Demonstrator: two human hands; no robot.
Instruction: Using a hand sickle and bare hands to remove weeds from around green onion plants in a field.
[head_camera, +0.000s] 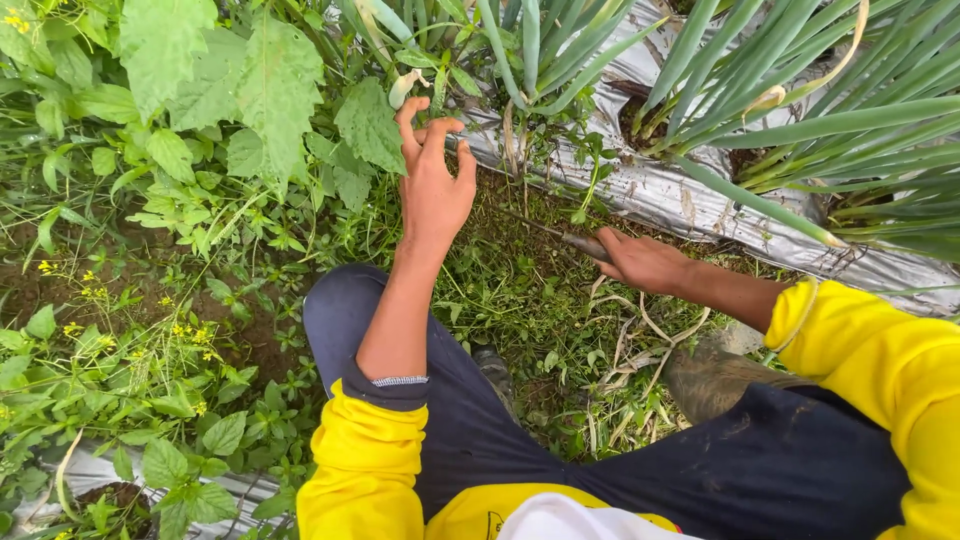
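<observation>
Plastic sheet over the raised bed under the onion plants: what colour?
Silvery grey, dirt-streaked plastic mulch sheet; head view.

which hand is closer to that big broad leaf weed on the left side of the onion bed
Left. The left hand reaches up with fingers spread, its fingertips right at the broad-leaf weed. The right hand is lower and off to the right, closed on a thin tool beside the silver mulch sheet.
</observation>
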